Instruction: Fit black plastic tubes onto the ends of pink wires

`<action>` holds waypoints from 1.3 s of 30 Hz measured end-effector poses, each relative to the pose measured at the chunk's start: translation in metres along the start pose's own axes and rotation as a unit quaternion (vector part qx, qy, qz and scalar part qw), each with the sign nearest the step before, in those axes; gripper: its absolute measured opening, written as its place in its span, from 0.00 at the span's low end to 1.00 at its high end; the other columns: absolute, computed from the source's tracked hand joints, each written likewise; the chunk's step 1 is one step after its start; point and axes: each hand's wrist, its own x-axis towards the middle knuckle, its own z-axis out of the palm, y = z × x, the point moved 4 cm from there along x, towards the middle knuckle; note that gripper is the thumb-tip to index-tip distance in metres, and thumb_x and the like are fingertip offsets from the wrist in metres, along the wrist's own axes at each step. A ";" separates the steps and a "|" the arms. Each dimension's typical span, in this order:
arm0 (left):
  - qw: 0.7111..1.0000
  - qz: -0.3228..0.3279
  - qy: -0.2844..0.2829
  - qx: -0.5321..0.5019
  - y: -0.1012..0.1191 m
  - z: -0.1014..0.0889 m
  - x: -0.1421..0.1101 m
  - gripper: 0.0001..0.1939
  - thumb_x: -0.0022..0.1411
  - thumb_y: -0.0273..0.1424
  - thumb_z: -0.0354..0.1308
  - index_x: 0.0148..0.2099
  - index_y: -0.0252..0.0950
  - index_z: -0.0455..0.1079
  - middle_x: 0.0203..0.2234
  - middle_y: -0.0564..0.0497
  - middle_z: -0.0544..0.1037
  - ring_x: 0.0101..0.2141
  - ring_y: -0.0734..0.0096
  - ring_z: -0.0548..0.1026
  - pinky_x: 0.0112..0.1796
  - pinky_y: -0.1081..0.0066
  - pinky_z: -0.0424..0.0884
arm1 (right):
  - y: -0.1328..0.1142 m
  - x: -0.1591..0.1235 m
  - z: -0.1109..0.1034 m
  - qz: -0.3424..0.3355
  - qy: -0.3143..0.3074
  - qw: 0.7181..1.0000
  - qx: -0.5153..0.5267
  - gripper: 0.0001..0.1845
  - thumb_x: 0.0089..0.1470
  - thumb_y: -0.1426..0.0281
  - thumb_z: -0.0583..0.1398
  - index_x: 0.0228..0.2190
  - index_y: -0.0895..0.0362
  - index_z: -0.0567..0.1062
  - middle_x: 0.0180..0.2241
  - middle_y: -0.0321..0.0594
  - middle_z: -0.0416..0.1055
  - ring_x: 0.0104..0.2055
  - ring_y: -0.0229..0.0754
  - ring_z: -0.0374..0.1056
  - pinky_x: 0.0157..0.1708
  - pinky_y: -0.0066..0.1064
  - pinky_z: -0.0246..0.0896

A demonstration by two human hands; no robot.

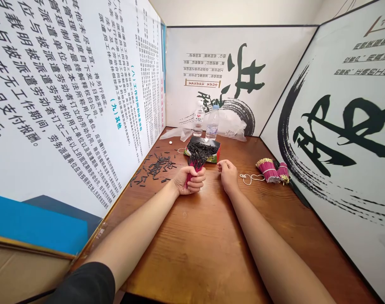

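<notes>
My left hand (189, 180) is closed round a bundle of thin magenta wires with black-capped ends (195, 162), held upright on the wooden table (205, 236). My right hand (227, 172) rests on the table a little to the right, its fingers curled and pinched; what they hold is too small to make out. Just beyond both hands sits a small open box (202, 148) filled with black caps. Loose black caps (157, 167) lie scattered to the left of my left hand.
Two tied bundles of magenta wires (272, 170) and white rubber bands (249, 177) lie to the right. Two water bottles (208, 123) and a clear plastic bag (176, 133) stand at the back. Printed boards (68, 105) wall in the table on three sides.
</notes>
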 end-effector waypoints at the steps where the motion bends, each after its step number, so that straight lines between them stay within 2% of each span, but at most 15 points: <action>1: 1.000 -0.006 -0.004 0.004 -0.001 0.000 0.000 0.10 0.43 0.25 0.51 0.25 0.36 0.50 0.14 0.60 0.47 0.12 0.84 0.44 0.13 0.82 0.42 | 0.000 0.000 0.000 0.001 0.001 1.000 0.001 0.09 0.45 0.66 0.54 0.19 0.56 0.68 0.19 0.32 0.61 0.24 0.36 0.56 0.26 0.28 0.51; 7: 0.999 -0.038 -0.019 0.023 -0.005 -0.001 0.000 0.10 0.41 0.25 0.52 0.24 0.36 0.50 0.13 0.59 0.49 0.12 0.84 0.44 0.13 0.82 0.42 | 0.001 0.001 0.000 0.002 0.003 1.000 -0.004 0.09 0.44 0.65 0.54 0.19 0.56 0.68 0.19 0.32 0.62 0.24 0.36 0.56 0.27 0.28 0.52; 14: 0.997 0.015 -0.013 0.074 0.002 0.008 -0.009 0.09 0.43 0.25 0.52 0.25 0.36 0.52 0.13 0.60 0.50 0.12 0.83 0.43 0.13 0.82 0.42 | 0.003 0.001 -0.001 0.006 0.007 1.000 -0.001 0.09 0.44 0.65 0.54 0.19 0.56 0.68 0.18 0.32 0.61 0.24 0.36 0.56 0.26 0.28 0.52; 17: 0.988 0.049 0.013 0.144 0.009 0.016 -0.016 0.08 0.42 0.26 0.52 0.25 0.36 0.53 0.13 0.60 0.52 0.12 0.84 0.45 0.13 0.81 0.42 | 0.002 0.000 -0.001 0.011 0.007 1.000 -0.006 0.09 0.44 0.65 0.54 0.19 0.56 0.69 0.18 0.32 0.61 0.24 0.37 0.56 0.26 0.28 0.52; 20: 0.961 0.073 0.073 0.256 0.014 0.023 -0.020 0.10 0.42 0.26 0.54 0.22 0.35 0.52 0.12 0.60 0.52 0.13 0.86 0.46 0.14 0.80 0.40 | 0.001 0.000 -0.001 0.013 0.007 1.000 -0.012 0.10 0.44 0.64 0.53 0.20 0.56 0.69 0.18 0.33 0.61 0.24 0.37 0.57 0.26 0.28 0.53; 22: 0.925 0.107 0.134 0.339 0.017 0.029 -0.023 0.12 0.42 0.26 0.55 0.20 0.35 0.51 0.12 0.60 0.52 0.13 0.86 0.47 0.16 0.79 0.41 | 0.001 0.000 -0.001 0.013 0.006 1.000 -0.010 0.10 0.44 0.64 0.53 0.20 0.56 0.69 0.18 0.32 0.61 0.23 0.37 0.56 0.26 0.28 0.52; 25: 0.838 0.188 0.212 0.466 0.020 0.040 -0.029 0.09 0.41 0.24 0.55 0.20 0.34 0.55 0.13 0.59 0.56 0.16 0.84 0.52 0.18 0.78 0.47 | 0.002 0.000 -0.001 0.010 0.002 1.000 -0.010 0.09 0.45 0.64 0.53 0.20 0.56 0.69 0.18 0.32 0.61 0.23 0.37 0.56 0.26 0.28 0.52; 27: 0.776 0.232 0.222 0.542 0.019 0.048 -0.032 0.04 0.43 0.23 0.55 0.24 0.33 0.62 0.17 0.57 0.63 0.20 0.81 0.59 0.23 0.77 0.54 | 0.001 0.000 0.000 0.006 0.001 1.000 -0.016 0.09 0.45 0.64 0.53 0.20 0.56 0.68 0.18 0.31 0.60 0.23 0.37 0.56 0.26 0.28 0.52; 29: 0.717 0.263 0.221 0.606 0.016 0.053 -0.034 0.04 0.46 0.23 0.55 0.29 0.32 0.65 0.22 0.54 0.68 0.24 0.77 0.64 0.27 0.76 0.59 | -0.002 -0.002 0.000 -0.002 -0.002 1.000 -0.025 0.10 0.46 0.64 0.53 0.20 0.56 0.68 0.18 0.31 0.60 0.23 0.37 0.55 0.27 0.28 0.53; 33: 0.599 0.293 0.266 0.696 0.011 0.049 -0.038 0.03 0.51 0.25 0.55 0.28 0.35 0.63 0.22 0.54 0.68 0.25 0.75 0.64 0.29 0.76 0.58 | -0.013 -0.013 0.005 -0.044 -0.027 0.997 -0.059 0.10 0.50 0.64 0.53 0.21 0.55 0.68 0.19 0.31 0.60 0.24 0.36 0.56 0.29 0.28 0.52; 36: 0.544 0.301 0.294 0.726 0.011 0.044 -0.039 0.04 0.51 0.24 0.55 0.28 0.37 0.61 0.22 0.52 0.69 0.25 0.72 0.66 0.29 0.75 0.58 | -0.025 -0.024 0.013 -0.075 -0.066 0.993 -0.069 0.12 0.52 0.64 0.52 0.22 0.56 0.67 0.21 0.32 0.61 0.25 0.37 0.57 0.29 0.28 0.52; 39: 0.513 0.285 0.310 0.748 0.012 0.040 -0.037 0.03 0.52 0.25 0.54 0.30 0.37 0.63 0.25 0.51 0.71 0.28 0.70 0.68 0.30 0.74 0.58 | -0.037 -0.034 0.019 -0.100 -0.076 0.991 -0.049 0.12 0.55 0.65 0.51 0.23 0.56 0.67 0.23 0.33 0.62 0.27 0.37 0.58 0.30 0.29 0.54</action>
